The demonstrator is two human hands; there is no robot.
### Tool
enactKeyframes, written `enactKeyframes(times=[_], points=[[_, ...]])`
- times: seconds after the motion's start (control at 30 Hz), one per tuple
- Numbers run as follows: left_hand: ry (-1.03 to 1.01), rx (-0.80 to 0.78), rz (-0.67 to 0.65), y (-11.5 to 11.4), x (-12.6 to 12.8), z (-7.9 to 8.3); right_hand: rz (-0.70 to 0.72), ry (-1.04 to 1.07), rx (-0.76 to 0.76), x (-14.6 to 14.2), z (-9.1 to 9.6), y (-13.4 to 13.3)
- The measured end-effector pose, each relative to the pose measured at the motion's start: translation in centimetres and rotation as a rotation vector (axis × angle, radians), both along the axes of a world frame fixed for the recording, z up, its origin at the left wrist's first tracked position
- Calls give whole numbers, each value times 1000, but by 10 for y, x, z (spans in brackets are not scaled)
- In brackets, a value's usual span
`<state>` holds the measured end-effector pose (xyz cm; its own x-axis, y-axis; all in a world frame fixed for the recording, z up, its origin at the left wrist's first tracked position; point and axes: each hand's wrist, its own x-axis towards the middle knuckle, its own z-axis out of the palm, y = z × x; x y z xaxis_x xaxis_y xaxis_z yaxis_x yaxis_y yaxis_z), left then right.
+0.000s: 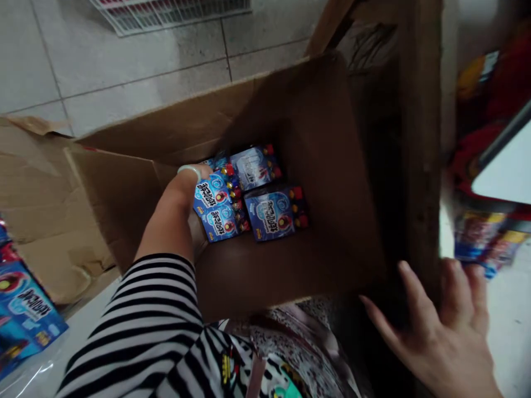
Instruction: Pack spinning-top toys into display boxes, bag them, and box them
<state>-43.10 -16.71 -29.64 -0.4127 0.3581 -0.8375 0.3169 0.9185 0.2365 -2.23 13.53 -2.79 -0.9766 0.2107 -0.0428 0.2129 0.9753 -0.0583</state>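
Blue packs lie in a loose cluster inside the cardboard box (332, 276), print faces up. The left packs (215, 215), nearest the box's left end, show two matching panels, one above the other, with dark lettering outlined in white, pale blue swirls and a red-and-yellow emblem; whether these are two packs or one is unclear. Small rounded red, blue and yellow pieces line their right edge. The far pack (249, 168), by the box's far wall, has glare over its lettering. The right pack (269, 215), closest to the box's right end, sits slightly askew, its red-and-dark pieces facing that end.
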Motion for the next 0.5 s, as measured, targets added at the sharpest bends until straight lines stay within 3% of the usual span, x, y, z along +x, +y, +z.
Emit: enactKeyframes(times=[0.07,0.17,0.3,0.4,0.5], points=[[104,-60,61,3,20,-11,-15,-15,19,2,-1,0],[269,-191,267,-2,65,-20,-11,-28,21,3,0,1],[261,-266,495,-2,122,-14,3,-26,26,3,-2,2],[270,-98,523,21,140,16,8,-2,7,6,-3,-2],[401,203,560,63,131,79,11,-7,-57,9,0,-3]])
